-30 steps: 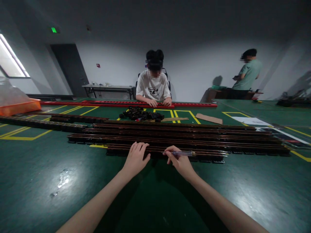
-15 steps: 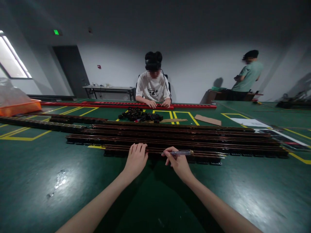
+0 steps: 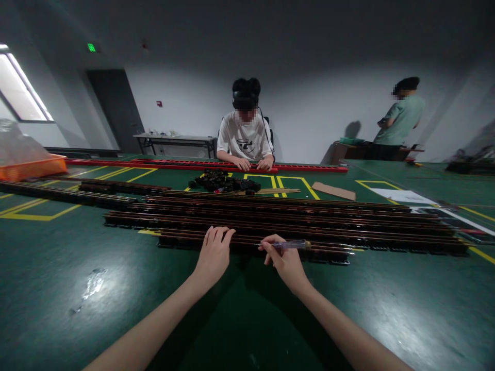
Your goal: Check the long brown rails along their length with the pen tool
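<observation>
Long black strips with copper-coloured rods (image 3: 379, 226) lie side by side on the green table (image 3: 127, 288). My left hand (image 3: 213, 255) rests over the nearest strip (image 3: 325, 252), its fingers bent across the far edge; what the fingertips touch there is partly hidden. My right hand (image 3: 285, 260) is closed around a screwdriver (image 3: 292, 245) with a see-through handle. The screwdriver lies almost level, its thin tip pointing left at the near strip, between my two hands. Whether the tip touches the strip, I cannot tell.
Beyond the strips sit a heap of small black parts (image 3: 216, 180), thin wooden sticks (image 3: 278, 191) and a cardboard piece (image 3: 334, 190). A co-worker (image 3: 245, 136) works at a red rail (image 3: 309, 169) opposite. An orange basket (image 3: 34, 167) stands far left; another person (image 3: 402, 121) stands back right.
The nearest strip has slid a little to the left, and my left hand has shifted slightly left with it. My right hand keeps the screwdriver in nearly the same place.
</observation>
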The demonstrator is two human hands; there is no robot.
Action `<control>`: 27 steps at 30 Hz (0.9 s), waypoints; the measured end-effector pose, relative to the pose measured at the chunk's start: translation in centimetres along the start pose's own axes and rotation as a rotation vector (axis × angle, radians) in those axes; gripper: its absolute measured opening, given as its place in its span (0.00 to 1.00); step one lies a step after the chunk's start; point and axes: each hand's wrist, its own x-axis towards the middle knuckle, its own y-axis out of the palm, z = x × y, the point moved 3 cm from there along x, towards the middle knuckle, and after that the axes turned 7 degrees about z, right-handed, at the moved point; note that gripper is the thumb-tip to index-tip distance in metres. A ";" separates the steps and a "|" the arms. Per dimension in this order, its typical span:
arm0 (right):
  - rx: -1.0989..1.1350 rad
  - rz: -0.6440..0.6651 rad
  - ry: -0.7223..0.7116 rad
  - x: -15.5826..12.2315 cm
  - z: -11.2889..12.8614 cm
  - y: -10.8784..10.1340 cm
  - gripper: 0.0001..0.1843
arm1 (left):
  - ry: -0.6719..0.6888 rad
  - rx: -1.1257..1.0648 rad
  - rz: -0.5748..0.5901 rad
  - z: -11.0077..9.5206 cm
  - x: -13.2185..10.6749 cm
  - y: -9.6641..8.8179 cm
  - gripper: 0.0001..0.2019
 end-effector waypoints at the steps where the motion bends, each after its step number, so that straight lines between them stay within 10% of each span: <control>1: -0.001 0.000 0.002 0.0 0.0 0.0 0.13 | 0.002 0.003 0.003 0.0 0.0 0.0 0.22; 27: -0.087 -0.026 0.041 -0.3 1.0 -0.2 0.15 | 0.076 -0.132 0.151 -0.1 -0.1 0.2 0.21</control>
